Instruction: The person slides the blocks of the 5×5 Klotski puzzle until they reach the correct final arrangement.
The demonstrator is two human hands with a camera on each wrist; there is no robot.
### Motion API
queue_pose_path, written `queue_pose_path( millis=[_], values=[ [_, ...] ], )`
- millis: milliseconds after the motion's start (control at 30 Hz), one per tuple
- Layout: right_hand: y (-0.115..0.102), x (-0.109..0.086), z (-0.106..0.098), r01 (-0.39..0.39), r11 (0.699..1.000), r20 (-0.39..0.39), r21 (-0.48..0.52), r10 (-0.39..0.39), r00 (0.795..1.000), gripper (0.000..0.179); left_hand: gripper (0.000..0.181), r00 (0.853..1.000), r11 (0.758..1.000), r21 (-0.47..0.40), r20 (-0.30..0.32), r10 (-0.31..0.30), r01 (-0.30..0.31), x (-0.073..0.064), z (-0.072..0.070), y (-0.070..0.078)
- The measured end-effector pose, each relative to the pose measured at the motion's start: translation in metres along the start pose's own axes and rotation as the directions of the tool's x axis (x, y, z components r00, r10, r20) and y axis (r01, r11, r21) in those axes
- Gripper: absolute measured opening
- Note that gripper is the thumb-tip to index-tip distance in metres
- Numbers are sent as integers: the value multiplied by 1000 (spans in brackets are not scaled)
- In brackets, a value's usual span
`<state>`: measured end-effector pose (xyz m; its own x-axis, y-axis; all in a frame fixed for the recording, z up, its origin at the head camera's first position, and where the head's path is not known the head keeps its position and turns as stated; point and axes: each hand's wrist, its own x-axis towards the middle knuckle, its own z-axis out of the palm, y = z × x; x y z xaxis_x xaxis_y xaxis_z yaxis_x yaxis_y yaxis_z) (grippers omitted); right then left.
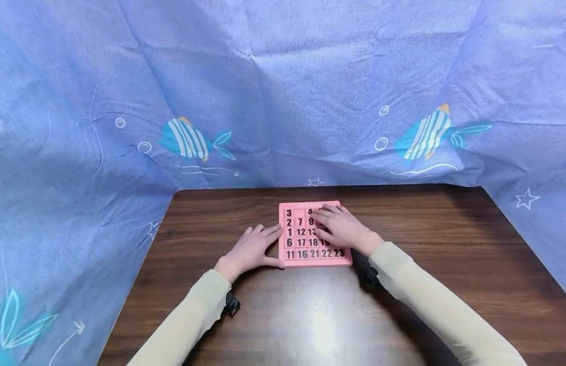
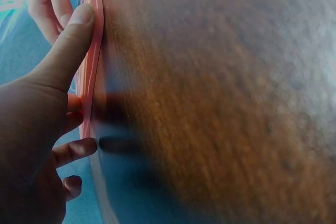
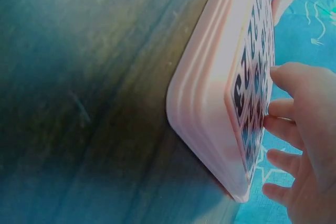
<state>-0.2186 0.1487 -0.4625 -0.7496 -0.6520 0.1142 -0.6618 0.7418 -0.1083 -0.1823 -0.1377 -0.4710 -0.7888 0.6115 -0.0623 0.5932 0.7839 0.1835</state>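
A pink number sliding puzzle point(image 1: 301, 263) lies flat on the table, its square tiles carrying black numerals. In its top row, the slot between the 3 and the 4 has no tile. My left hand point(image 1: 250, 250) rests along the puzzle's left edge, thumb stretched to the near left corner; the left wrist view shows the thumb point(image 2: 79, 22) against the pink side. Over the right part of the tiles lies my right hand point(image 1: 341, 227), hiding several numbers. Its fingertips point(image 3: 278, 108) are right at the tile face in the right wrist view, fingers spread and gently bent.
The brown wooden table point(image 1: 438, 244) reaches back to a blue cloth point(image 1: 310, 91) printed with striped fish, which hangs behind and at both sides. Small black devices, a left one point(image 1: 231, 303) and a right one point(image 1: 372, 278), sit at the wrists under pale sleeves.
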Motion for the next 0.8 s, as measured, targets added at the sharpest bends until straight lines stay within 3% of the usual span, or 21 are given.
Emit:
queue_pose_path(
  millis=[200,467,633,800],
  values=[
    [-7,13,0,54,999,-26,5,-54,998,47,101,1000,1000,11,-4,3,-3,0,0,-2],
    [-31,32,0,53,998,94,26,-55,994,56,100,1000,1000,8,-14,6,-6,1,0,-1],
    [-34,33,0,27,999,137,33,-31,990,58,99,1000,1000,-6,-4,8,-8,0,0,0],
    [-27,27,0,19,1000,116,9,-20,993,56,100,1000,1000,-15,-14,9,-9,0,0,0]
  ],
)
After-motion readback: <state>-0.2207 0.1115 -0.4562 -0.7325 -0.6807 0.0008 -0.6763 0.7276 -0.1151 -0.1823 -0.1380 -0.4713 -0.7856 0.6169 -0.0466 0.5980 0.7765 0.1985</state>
